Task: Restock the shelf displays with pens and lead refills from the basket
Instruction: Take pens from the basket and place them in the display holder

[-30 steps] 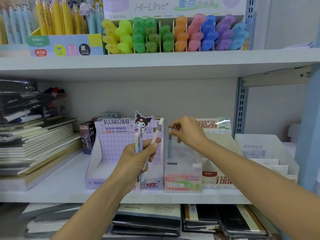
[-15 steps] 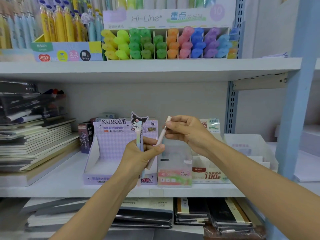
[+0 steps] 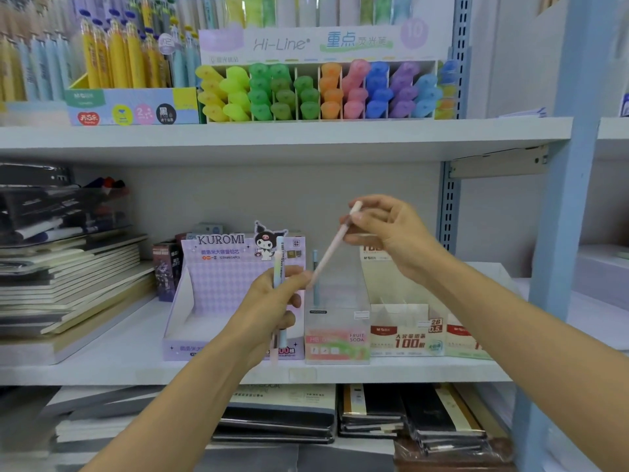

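Pink pen (image 3: 331, 252) now higher above white shelf (image 3: 102, 364)

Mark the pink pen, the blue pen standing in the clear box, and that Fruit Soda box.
pink pen (image 3: 331, 251): head view, middle of its slanted barrel.
blue pen (image 3: 315, 259): head view, upper barrel near its top end.
Fruit Soda box (image 3: 337, 347): head view, printed strip on its front wall.
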Demonstrator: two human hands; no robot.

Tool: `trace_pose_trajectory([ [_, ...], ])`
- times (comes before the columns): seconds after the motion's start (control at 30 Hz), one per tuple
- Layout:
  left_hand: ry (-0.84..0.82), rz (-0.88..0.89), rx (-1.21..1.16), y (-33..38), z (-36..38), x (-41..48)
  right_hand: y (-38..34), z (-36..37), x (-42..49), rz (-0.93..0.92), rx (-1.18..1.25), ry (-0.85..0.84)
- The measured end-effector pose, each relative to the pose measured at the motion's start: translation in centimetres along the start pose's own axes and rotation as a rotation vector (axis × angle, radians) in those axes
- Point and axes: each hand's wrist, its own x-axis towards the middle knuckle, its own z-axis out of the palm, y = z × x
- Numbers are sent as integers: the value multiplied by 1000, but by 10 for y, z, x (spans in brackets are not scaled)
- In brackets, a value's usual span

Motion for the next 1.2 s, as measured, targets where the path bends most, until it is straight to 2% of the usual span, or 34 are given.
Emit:
trace_pose_trajectory([
  [0.07,39,-27,-53,1,-4,5,-6,-11,10,-65,-134,156],
  [0.13,36,-15,-156,2,-7,7,-2,-19,16,-79,-260,234],
  [0.23,-15,70,-205,0,-12,6,24,-10,16,-11,-449,171],
  [0.33,-80,150,-150,-3,-16,4,52,5,19,-64,-603,148],
  [0.5,-115,157,-18,-9,-25,6,63,12,28,-80,-784,46],
  [0.77,-152,-24,-209,-15,-23,11,64,11,33,-103,-779,6],
  [0.97,-290,74,-184,-15,-28,6,67,11,37,-124,-777,2],
  [1.2,-330,126,-159,-17,-31,4,69,14,41,-101,-789,-16],
])
